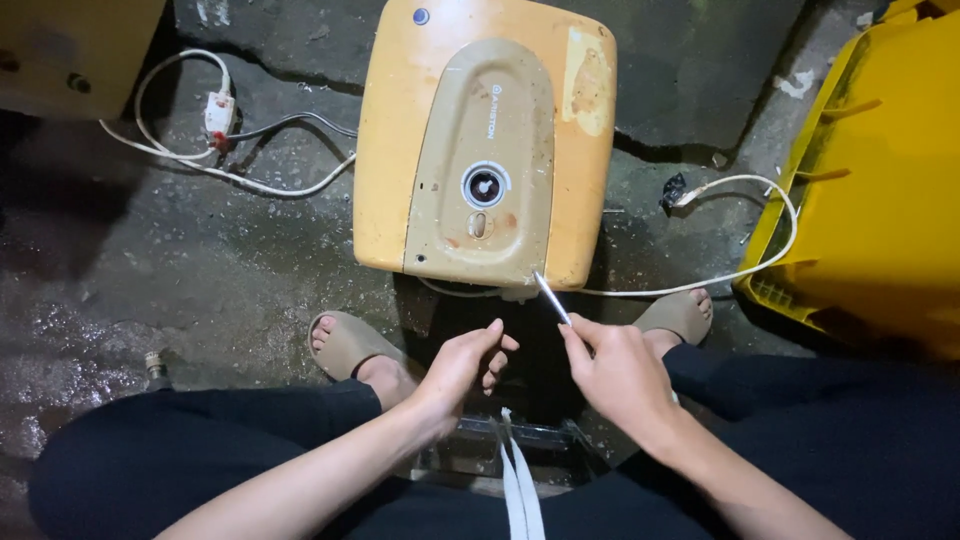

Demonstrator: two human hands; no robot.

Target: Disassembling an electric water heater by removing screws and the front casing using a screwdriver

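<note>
Item in hand: a squat, yellowed plastic water heater (485, 140) with a beige oval front cover, lying face-up on the wet, dark concrete floor (150, 270) between the seated person's two sandalled feet. The right hand (620, 372) is pinching a thin metal-shafted tool (552, 297) between thumb and fingers, and its tip is touching the lower edge of the beige cover, just beside the bottom right corner. The left hand (462, 365) is hovering loosely curled, fingers apart and holding nothing, near the heater's lower edge. By my judgement the step in hand is working at a fastening or seam on the cover's bottom edge; the next move appears to call for a steady tip held in place and the free hand bracing the casing so it does not slide on the damp floor. Count: one heater; one round grey dial (485, 186) at the cover's centre; one tool; two white cables, one (720, 262) looping toward the right, one (200, 150) coiling at the left with a small white plug block; one yellow plastic bin (880, 190) standing at the right; two tan sandals, left (345, 340) and right (680, 315).
</note>
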